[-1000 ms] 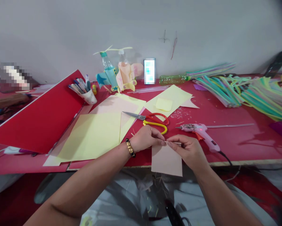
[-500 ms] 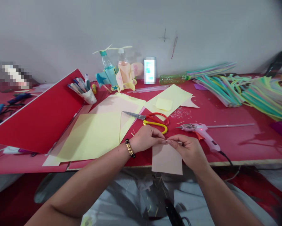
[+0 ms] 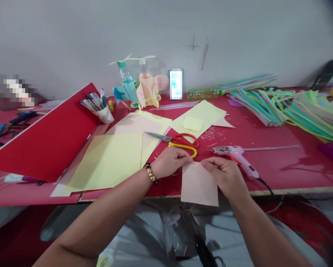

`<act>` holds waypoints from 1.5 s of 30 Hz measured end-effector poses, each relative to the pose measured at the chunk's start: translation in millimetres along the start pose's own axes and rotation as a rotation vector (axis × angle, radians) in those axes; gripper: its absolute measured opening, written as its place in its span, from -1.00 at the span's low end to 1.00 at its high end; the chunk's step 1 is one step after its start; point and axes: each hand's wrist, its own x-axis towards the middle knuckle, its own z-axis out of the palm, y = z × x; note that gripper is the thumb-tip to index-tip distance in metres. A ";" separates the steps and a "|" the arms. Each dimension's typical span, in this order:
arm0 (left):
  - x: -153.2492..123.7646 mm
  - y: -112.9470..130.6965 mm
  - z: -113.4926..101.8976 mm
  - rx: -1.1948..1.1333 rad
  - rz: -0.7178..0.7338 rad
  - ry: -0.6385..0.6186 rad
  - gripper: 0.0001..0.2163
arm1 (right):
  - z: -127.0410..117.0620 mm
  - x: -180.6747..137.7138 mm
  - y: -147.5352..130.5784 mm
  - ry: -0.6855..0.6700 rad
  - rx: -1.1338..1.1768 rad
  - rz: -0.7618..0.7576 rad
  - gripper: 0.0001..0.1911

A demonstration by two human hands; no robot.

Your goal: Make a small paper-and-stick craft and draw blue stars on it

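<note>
A small pale pink paper sheet hangs over the table's front edge. My left hand, with a bead bracelet at the wrist, pinches its top left corner. My right hand pinches the top edge at the right, with a thin stick showing at its fingertips. Both hands are closed on the paper. Red and yellow scissors lie just behind my left hand. A pink glue gun with a red light lies just behind my right hand.
Yellow and pink paper sheets cover the red table. A red board leans at left beside a cup of pens. Bottle crafts stand by the wall. Bundles of coloured straws lie at right.
Both hands have lifted the pink sheet's top edge a little away from me, toward the scissors, and the sheet has tilted slightly. The thin stick is now mostly hidden.
</note>
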 end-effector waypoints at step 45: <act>3.0 -8.2 1.2 -0.352 -0.132 0.053 -0.78 | -0.9 7.4 14.2 0.000 0.292 0.063 -0.85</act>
